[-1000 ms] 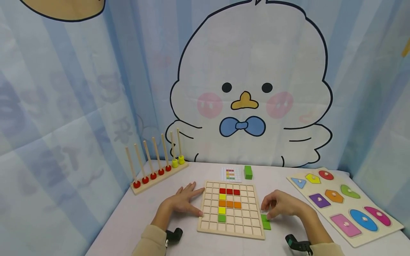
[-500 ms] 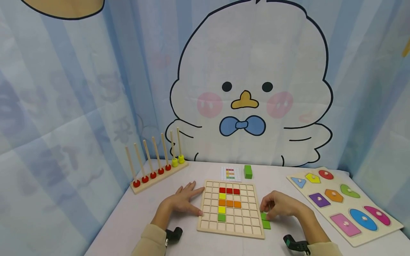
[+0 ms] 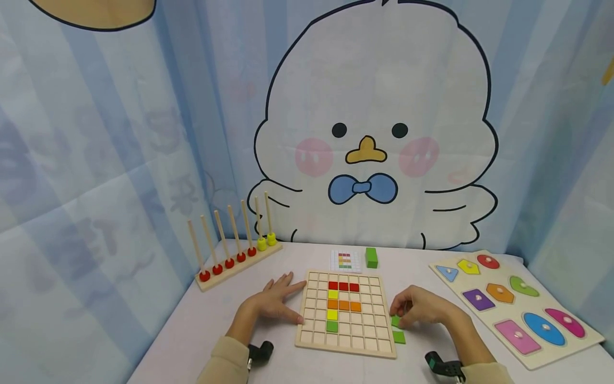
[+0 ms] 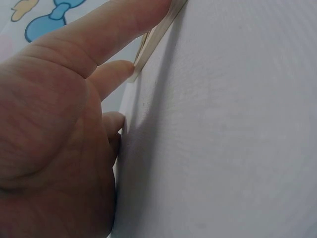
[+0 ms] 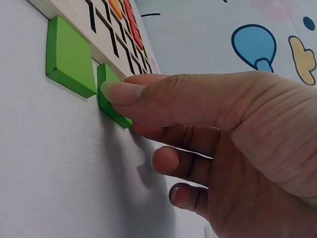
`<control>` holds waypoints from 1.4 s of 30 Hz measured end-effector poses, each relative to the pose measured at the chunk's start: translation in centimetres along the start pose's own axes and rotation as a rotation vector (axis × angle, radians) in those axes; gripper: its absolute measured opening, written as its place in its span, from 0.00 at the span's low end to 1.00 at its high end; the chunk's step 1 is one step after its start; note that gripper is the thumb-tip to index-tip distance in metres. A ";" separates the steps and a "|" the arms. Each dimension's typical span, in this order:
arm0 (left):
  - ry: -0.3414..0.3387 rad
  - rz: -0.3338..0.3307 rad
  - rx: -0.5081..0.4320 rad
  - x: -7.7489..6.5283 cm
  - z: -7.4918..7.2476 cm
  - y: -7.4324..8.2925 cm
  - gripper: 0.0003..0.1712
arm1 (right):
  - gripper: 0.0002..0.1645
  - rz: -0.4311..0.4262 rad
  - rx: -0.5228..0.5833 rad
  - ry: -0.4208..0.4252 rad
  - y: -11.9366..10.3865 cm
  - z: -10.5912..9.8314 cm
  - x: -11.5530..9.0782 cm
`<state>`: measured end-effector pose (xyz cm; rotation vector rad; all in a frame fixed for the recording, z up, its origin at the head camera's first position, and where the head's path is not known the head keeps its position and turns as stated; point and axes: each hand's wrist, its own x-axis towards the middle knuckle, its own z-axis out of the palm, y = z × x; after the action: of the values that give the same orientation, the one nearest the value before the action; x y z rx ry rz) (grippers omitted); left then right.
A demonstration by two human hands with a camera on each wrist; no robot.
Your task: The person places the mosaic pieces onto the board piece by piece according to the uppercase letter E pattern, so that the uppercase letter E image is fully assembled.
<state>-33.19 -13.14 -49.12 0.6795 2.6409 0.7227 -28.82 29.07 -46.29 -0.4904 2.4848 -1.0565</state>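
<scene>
A wooden grid board [image 3: 314, 339] lies on the table between the two hands, with red, yellow, orange and green tiles set in some of its squares. Thumb and index finger of my left hand [image 3: 273, 303] touch the board's left edge, its fingers spread and straight. At the board's right edge, my right hand [image 3: 427, 306] pinches a green square tile [image 5: 106, 73] between thumb and index finger; the thumb covers part of it. The right hand's other fingers are bent and free of the tile. Nearer the body, a second green tile [image 5: 69, 57] lies flat beside the board.
Behind the board are a printed pattern card [image 3: 346, 262] and a green block [image 3: 371, 258]. A peg stand [image 3: 240, 269] with red and yellow beads stands back left. To the right lies a knobbed shape puzzle [image 3: 515, 325]. A patterned curtain [image 3: 364, 224] closes off the back.
The pinched green tile has shifted slightly away from the other green tile, and a gap now shows between them. The left hand and the board have stayed in place.
</scene>
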 end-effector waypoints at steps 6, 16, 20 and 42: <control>-0.003 -0.006 -0.007 0.0 -0.1 0.0 0.58 | 0.13 -0.014 0.007 -0.022 -0.1 0.0 0.1; -0.002 0.008 -0.004 0.0 0.0 0.0 0.58 | 0.14 -0.041 0.029 -0.024 -0.2 -0.1 0.1; -0.003 0.002 -0.008 0.0 0.0 0.0 0.58 | 0.11 -0.054 0.053 -0.025 0.0 -0.1 0.1; 0.003 0.001 -0.011 -0.1 -0.1 0.3 0.58 | 0.16 -0.081 0.189 0.173 -0.6 -0.3 0.6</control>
<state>-33.03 -13.07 -48.83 0.6774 2.6376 0.7385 -29.44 28.57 -45.76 -0.4629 2.4950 -1.4048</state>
